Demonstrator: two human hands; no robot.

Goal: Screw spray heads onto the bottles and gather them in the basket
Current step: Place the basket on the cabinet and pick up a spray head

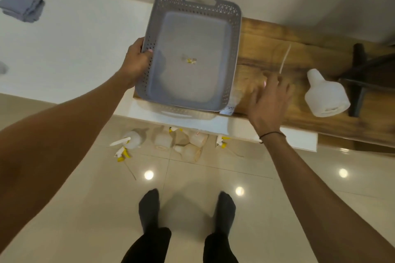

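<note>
Glossy beige floor tiles (89, 177) fill the lower half of the view, and a wooden tabletop (299, 53) with a white ledge beneath its near edge runs across the upper right. A grey perforated basket (234, 34) is held at its left wall by the left hand (136, 64), the fingers curled over the rim; whether it rests on the table or is partly lifted cannot be told. It overhangs the near edge and appears empty apart from a small blurred yellow-white spot at its centre. The right hand (270, 100) is spread open above the wood, nothing held. One white bottle (326, 94) without a head lies on its side near the right end of the table. Several more bottles (183, 143) and yellow-tipped spray heads (123, 152) lie scattered on the floor below the edge.

Most of the task is judged undone. The basket could be tipped off the edge, since it is gripped on one side only. The lying bottle could be rolled off by a careless reach. The parts on the floor lie close ahead of the feet and could be stepped on or kicked.
</note>
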